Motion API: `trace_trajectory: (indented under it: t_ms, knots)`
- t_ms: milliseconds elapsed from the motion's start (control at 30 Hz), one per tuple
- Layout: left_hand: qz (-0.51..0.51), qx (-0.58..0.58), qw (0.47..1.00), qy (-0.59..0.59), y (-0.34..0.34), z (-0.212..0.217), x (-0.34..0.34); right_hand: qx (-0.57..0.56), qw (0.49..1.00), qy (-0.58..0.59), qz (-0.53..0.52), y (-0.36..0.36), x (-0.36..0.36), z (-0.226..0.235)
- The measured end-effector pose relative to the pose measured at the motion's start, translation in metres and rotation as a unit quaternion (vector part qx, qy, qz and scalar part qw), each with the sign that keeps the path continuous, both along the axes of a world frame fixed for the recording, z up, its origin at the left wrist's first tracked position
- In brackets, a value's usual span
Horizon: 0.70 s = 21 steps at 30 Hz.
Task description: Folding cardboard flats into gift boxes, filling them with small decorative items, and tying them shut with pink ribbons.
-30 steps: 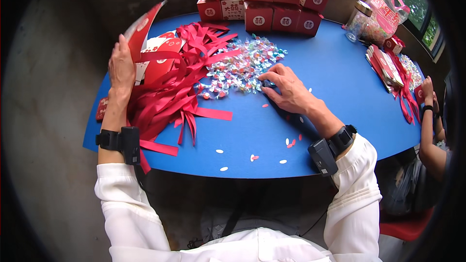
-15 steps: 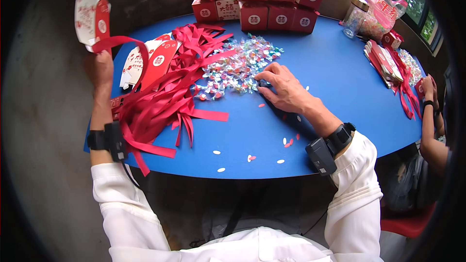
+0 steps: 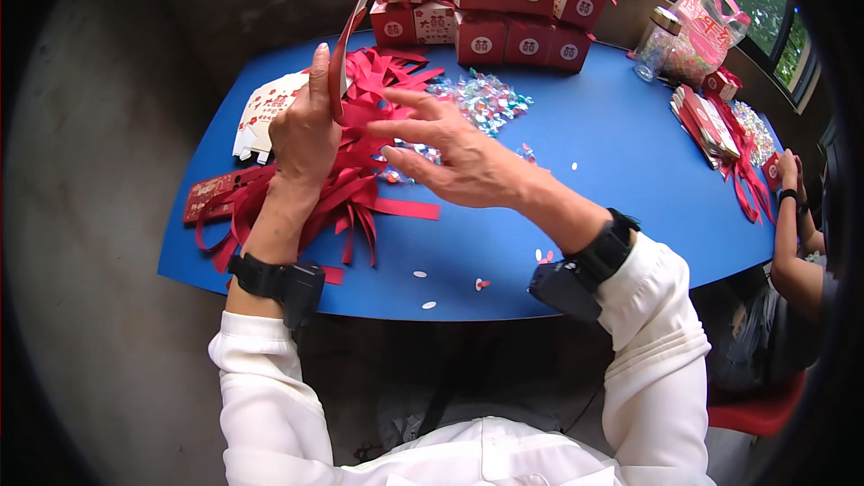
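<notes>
My left hand [image 3: 306, 135] is closed on a flat, unassembled red-and-white gift box [image 3: 340, 63], held upright and seen nearly edge-on. Close beside it, my right hand [image 3: 454, 153] reaches leftward with its fingers apart, and nothing shows in it. Both hands are above a heap of red ribbons [image 3: 396, 208] and a pile of wrapped candies [image 3: 490, 101], partly hiding them. More flat boxes [image 3: 267, 106] lie on the table just left of my left hand.
Finished red-and-white boxes [image 3: 526, 36] are stacked at the back of the blue table [image 3: 612, 144]. A clear jar [image 3: 654, 45] and a bag of candies [image 3: 702, 27] stand far right. Another person's hands [image 3: 789, 171] work at the right edge. Red packets [image 3: 209, 198] lie left.
My left hand has brought the flat box rightward and turned it edge-on. My right hand has left the candies, moved left toward the box, and spread its fingers.
</notes>
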<state>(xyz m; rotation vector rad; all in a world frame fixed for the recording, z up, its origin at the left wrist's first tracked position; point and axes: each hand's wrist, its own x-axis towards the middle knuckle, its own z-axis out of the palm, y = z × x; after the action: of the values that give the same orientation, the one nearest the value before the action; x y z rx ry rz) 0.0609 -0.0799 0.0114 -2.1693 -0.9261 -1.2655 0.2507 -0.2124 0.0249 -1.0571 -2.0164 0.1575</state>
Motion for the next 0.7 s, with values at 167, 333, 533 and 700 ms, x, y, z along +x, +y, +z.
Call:
trace_trajectory:
  t_ms: [167, 333, 533, 700]
  knots:
    - [-0.044, 0.001, 0.985, -0.170, 0.016, 0.011, -0.011, -0.151, 0.988, 0.010, -0.008, 0.052, -0.023, -0.036]
    - [-0.121, 0.030, 0.961, -0.245, 0.012, 0.024, -0.013, -0.062, 0.992, -0.107, -0.021, 0.057, -0.025, -0.057]
    - [-0.211, 0.007, 0.970, -0.119, -0.013, 0.014, 0.006, -0.101, 0.977, 0.174, -0.064, 0.018, 0.007, -0.019]
    - [-0.220, -0.131, 0.963, 0.084, -0.079, 0.023, 0.035, -0.093, 0.981, 0.163, -0.042, -0.028, 0.011, 0.006]
